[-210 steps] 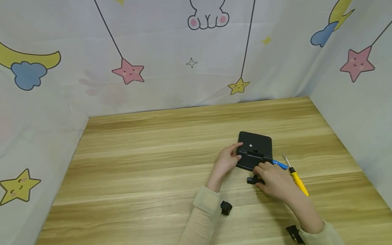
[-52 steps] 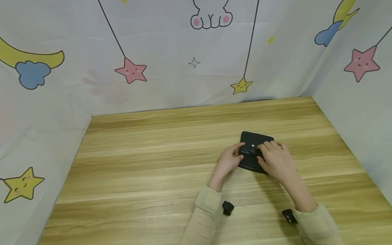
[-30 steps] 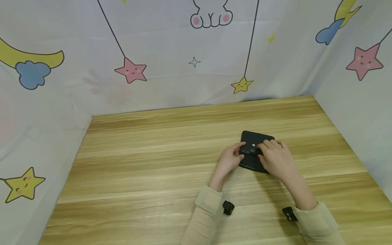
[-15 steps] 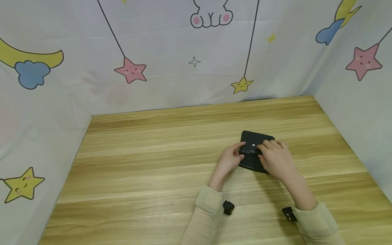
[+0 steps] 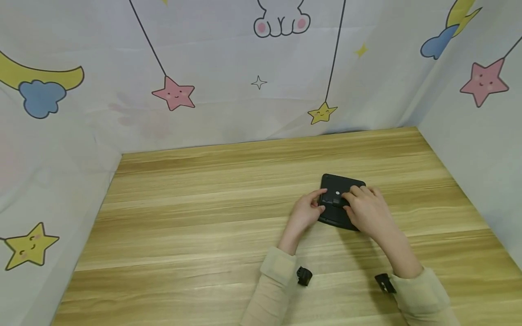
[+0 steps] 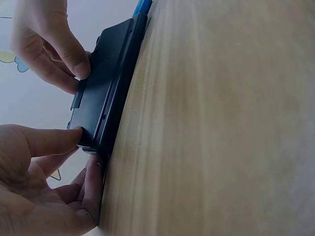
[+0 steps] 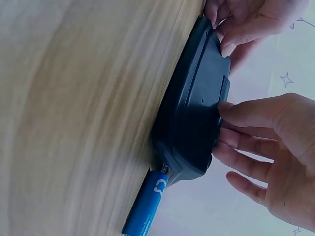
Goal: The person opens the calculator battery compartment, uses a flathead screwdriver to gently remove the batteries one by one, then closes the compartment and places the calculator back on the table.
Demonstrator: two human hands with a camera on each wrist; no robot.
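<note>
A flat black device (image 5: pixel 335 182) lies underside up on the table, with a small pale dot on its back. My left hand (image 5: pixel 303 213) pinches its left edge between thumb and fingers. With bent fingers and thumb, my right hand (image 5: pixel 370 213) holds a small black battery cover (image 5: pixel 337 202) at the slot across the device's middle. Both wrist views show the cover's edge standing at the back; whether it is fully seated, I cannot tell. In the right wrist view a blue battery (image 7: pixel 146 202) touches the device's corner; the right hand hides it in the head view.
The wooden table (image 5: pixel 204 217) meets a white patterned cloth (image 5: pixel 220 90) at its back and sides. Black wrist cameras sit by both sleeves, the left camera (image 5: pixel 303 276) and the right camera (image 5: pixel 384 284).
Seven seconds ago my right hand held the cover off the device, near its front edge; now the cover is at the slot. The yellow screwdriver, visible then, is hidden. The last second shows almost no movement.
</note>
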